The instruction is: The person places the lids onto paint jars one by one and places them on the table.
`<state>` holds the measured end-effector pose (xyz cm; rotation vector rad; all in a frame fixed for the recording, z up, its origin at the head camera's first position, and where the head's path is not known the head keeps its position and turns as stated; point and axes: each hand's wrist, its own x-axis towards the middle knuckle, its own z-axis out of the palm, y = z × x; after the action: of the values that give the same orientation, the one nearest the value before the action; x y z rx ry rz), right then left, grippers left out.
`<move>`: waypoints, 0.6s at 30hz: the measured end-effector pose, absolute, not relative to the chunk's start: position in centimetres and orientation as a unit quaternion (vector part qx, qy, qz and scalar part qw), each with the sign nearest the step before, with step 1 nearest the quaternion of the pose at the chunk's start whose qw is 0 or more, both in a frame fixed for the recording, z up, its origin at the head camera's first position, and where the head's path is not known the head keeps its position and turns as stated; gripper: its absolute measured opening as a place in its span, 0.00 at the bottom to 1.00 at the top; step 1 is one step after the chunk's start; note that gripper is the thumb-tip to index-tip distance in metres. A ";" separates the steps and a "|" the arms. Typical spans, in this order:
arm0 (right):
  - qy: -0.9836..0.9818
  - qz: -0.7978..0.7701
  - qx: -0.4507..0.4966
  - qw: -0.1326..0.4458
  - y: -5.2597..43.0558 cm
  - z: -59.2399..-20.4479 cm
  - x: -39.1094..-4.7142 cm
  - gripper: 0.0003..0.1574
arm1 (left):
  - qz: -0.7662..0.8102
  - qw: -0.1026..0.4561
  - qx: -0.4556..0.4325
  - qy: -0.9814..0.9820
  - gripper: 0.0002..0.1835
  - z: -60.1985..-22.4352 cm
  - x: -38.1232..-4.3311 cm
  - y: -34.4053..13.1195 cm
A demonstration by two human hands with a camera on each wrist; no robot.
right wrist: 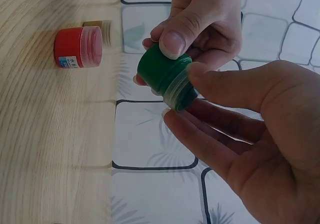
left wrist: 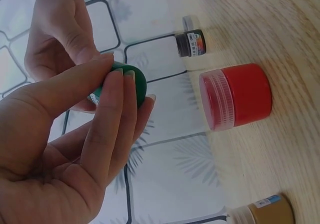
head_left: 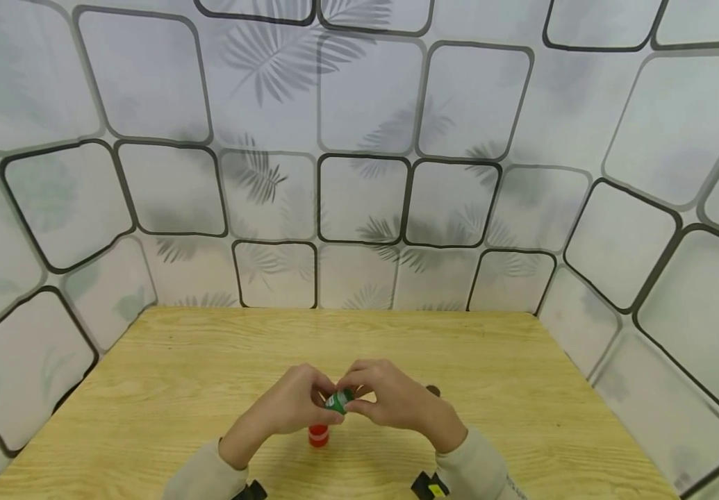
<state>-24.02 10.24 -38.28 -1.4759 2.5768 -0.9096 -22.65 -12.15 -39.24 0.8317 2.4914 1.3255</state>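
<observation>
Both hands hold a small green paint jar (right wrist: 159,70) above the table, tilted. My left hand (head_left: 299,401) grips its green body between thumb and fingers. From the other side, my right hand (head_left: 390,397) pinches the clear ribbed lid (right wrist: 176,95) with thumb and fingertips. In the right wrist view a green neck shows between lid and body. Below the hands stands a red paint jar (left wrist: 247,95) with a clear lid, partly covered by the left hand in the head view.
A small dark jar (left wrist: 192,44) stands past the right hand, a clear round piece (left wrist: 187,23) beside it. Near the red jar is a mustard-brown jar (left wrist: 274,210). Patterned wall covering (head_left: 359,201) borders the wooden table (head_left: 209,361) at the back and sides.
</observation>
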 end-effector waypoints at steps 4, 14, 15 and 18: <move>0.826 -0.276 -0.491 -0.012 10.3 -38.1 -24.0 0.17 | 0.450 0.101 0.280 0.842 0.10 -39.3 -22.6 -12.2; 0.834 -0.286 -0.472 0.022 10.2 -38.2 -23.8 0.17 | 0.448 0.100 0.282 0.842 0.09 -39.3 -22.6 -12.2; 0.834 -0.286 -0.471 0.023 10.2 -38.2 -23.9 0.17 | 0.449 0.101 0.282 0.842 0.09 -39.3 -22.6 -12.2; 0.834 -0.281 -0.476 0.012 10.2 -38.2 -23.9 0.17 | 0.451 0.106 0.280 0.841 0.09 -39.3 -22.6 -12.2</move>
<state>-23.89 10.22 -38.25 -1.4836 2.5994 -0.8749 -22.56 -12.15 -39.27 0.8257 2.4767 1.3304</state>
